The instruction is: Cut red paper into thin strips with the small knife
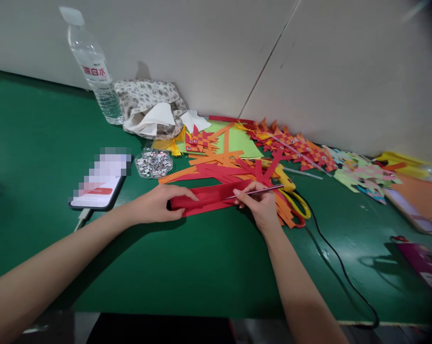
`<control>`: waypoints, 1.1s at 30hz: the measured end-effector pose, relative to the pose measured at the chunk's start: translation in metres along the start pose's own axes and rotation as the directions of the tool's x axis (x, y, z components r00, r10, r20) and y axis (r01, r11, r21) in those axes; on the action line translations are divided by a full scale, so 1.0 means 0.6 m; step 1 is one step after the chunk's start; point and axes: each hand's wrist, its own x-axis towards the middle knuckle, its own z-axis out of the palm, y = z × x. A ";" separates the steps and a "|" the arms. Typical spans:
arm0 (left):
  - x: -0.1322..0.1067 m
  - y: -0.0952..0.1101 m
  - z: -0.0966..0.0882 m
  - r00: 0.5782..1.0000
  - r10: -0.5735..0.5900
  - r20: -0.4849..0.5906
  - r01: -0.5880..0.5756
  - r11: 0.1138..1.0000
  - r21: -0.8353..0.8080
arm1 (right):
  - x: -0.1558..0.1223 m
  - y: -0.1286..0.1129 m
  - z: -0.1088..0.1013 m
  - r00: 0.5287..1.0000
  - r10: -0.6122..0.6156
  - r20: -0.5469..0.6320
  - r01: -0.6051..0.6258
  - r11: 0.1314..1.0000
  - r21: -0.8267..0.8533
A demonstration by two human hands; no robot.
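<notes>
My left hand (pixel 163 203) grips the left end of a folded red paper (pixel 208 198), thumb along the lower edge and fingers over the upper part. A slim, pencil-like stick (pixel 262 190) is pinched in my right hand (pixel 257 203), its tip resting on or just over the red paper. I cannot tell whether it is a pen or a pencil. Behind the paper lies a loose heap of red and orange paper strips (pixel 219 167). Close to my right hand are a yellow glue gun (pixel 287 179) and scissors with yellow and red handles (pixel 303 210).
A phone (pixel 101 184) on a cable and a box of googly eyes (pixel 154 163) lie left. Behind stand a water bottle (pixel 97 71) and tissue pouch (pixel 147 100). Woven paper fish (pixel 294 143) line the wall. A black cord (pixel 339 260) crosses the green table (pixel 180 282).
</notes>
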 end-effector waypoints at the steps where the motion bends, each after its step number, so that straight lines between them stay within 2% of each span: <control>1: 0.000 0.000 0.000 1.000 -0.001 0.000 0.001 1.000 -0.001 | -0.001 -0.001 0.003 1.000 -0.004 0.023 0.004 1.000 -0.006; 5: 0.000 0.001 0.000 1.000 0.002 -0.008 -0.003 1.000 -0.003 | -0.002 0.000 0.005 0.996 0.003 0.089 0.001 0.999 -0.043; 12: 0.000 -0.001 0.001 1.000 0.011 -0.015 -0.011 1.000 0.004 | 0.014 0.007 -0.027 0.999 -0.009 -0.040 0.008 0.999 -0.039; 21: -0.002 0.001 0.002 1.000 0.019 -0.015 -0.019 1.000 0.004 | 0.017 0.008 -0.032 0.998 -0.013 -0.057 0.013 1.000 -0.001; 27: -0.006 0.005 -0.030 0.997 -0.072 0.034 0.067 0.991 0.115 | 0.009 0.001 -0.013 0.997 0.054 -0.047 -0.051 0.997 0.063; 29: -0.009 0.003 -0.043 0.998 -0.055 0.017 0.051 0.981 0.187 | 0.004 0.000 -0.002 0.997 0.074 -0.012 -0.073 0.996 0.050; 33: -0.008 0.010 -0.056 0.992 -0.120 -0.031 0.124 0.944 0.305 | -0.005 -0.001 0.011 0.996 0.068 0.051 -0.069 0.998 0.013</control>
